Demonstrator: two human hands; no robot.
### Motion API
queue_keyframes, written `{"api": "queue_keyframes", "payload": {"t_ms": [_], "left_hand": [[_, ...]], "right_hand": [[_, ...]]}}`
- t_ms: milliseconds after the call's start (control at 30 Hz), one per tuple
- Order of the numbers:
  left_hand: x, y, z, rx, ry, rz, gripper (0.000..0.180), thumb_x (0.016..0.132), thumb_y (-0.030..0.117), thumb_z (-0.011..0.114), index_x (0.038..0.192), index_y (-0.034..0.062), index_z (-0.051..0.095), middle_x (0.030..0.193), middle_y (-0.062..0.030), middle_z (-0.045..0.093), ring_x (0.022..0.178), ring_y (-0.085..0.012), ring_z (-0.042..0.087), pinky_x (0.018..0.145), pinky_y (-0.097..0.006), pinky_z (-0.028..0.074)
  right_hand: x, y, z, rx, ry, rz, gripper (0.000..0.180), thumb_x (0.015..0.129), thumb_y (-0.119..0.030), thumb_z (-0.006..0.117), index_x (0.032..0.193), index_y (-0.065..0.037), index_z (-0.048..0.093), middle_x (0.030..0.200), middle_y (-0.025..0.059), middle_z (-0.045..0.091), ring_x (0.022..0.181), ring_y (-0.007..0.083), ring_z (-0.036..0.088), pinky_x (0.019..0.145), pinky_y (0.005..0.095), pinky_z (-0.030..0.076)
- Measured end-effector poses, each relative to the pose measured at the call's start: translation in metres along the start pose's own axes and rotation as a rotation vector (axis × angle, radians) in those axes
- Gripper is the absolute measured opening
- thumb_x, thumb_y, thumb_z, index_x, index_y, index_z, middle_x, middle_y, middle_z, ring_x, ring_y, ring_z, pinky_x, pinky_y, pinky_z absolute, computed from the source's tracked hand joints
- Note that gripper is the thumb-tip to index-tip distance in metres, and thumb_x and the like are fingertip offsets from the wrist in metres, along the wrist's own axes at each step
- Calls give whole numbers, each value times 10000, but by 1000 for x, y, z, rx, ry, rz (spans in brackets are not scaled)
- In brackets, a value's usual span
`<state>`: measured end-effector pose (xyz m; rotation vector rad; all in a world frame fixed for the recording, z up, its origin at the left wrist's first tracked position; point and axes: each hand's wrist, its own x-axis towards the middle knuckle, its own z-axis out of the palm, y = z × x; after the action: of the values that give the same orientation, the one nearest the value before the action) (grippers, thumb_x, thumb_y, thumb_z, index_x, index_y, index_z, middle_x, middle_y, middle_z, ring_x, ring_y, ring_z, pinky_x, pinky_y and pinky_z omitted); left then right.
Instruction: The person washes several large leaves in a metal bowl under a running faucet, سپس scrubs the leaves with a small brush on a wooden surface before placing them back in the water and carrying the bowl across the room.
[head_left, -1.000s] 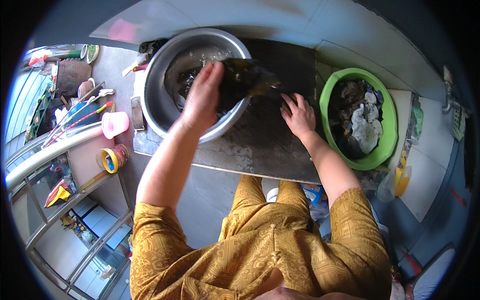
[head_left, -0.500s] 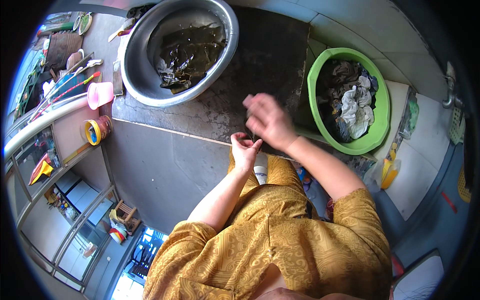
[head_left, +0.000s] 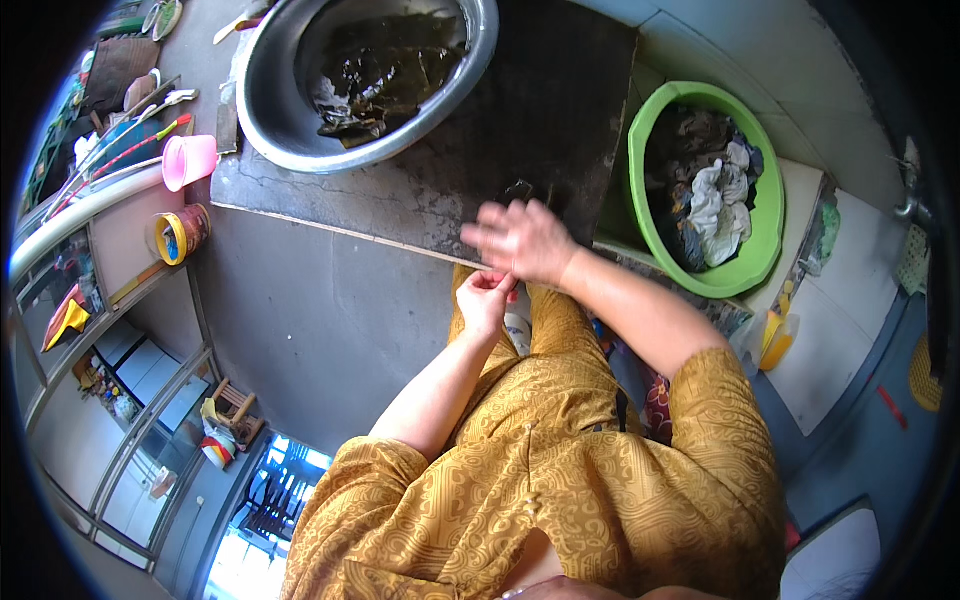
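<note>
My left hand is closed in a pinch near the front edge of the dark table. Whatever lies between its fingertips is too small to make out. Just above it is my right hand, slightly blurred, with its fingers stretched out and nothing visible in them. The two hands meet or overlap at the left fingertips. Beyond them on the table stands a big metal basin, holding water and dark, glossy, leaf-like pieces. A small shiny patch shows on the tabletop past my right hand.
To the right stands a green plastic tub with dark and white cloth in it. A pink container and a yellow-rimmed bucket are at the left. A tap is on the far right wall.
My right hand has come down nearer to my left hand, its fingers now pointing left. The whole view has shifted slightly, so the basin and tub sit higher.
</note>
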<state>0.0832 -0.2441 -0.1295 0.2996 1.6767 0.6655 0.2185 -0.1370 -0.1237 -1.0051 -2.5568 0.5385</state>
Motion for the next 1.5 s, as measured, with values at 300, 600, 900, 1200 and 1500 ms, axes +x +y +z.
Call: {"api": "queue_keyframes", "payload": {"t_ms": [300,600,900,1200,1500], "left_hand": [[0,-9,-7,-333,28,-257,182,816,-31,741,932,-1,604,898,-64,634,756,-172,644,697,-258,570],[-9,40,-8,-405,-192,-519,133,836,29,732,889,59,613,685,15,586,581,-77,538,571,-205,457],[-36,93,21,576,-103,1177,317,636,-60,700,927,57,653,944,-109,562,864,-279,584,790,-333,509],[3,-1,-16,1142,-468,1352,428,774,119,590,1183,7,647,1315,-135,562,1270,-299,501,1107,-426,387],[5,-14,-26,1200,-492,1273,499,763,50,580,1259,-4,601,1392,-131,528,1322,-310,466,1124,-424,365]], "right_hand": [[15,-13,-34,87,133,197,421,847,-365,667,1254,-269,629,1152,33,549,859,221,571,783,384,494],[26,102,-15,-114,222,714,431,872,-418,649,1260,-233,636,1203,68,571,1059,302,589,866,400,493],[-29,82,-69,1033,712,975,455,983,-273,599,1361,-29,531,1319,120,565,1207,160,527,1024,295,401],[-30,-2,-32,122,-52,274,404,889,-346,640,1281,-250,618,1277,52,544,1044,265,589,894,440,482],[-9,6,-31,160,102,327,430,887,-418,619,1302,-307,602,1259,49,531,962,268,580,834,441,491]]}}
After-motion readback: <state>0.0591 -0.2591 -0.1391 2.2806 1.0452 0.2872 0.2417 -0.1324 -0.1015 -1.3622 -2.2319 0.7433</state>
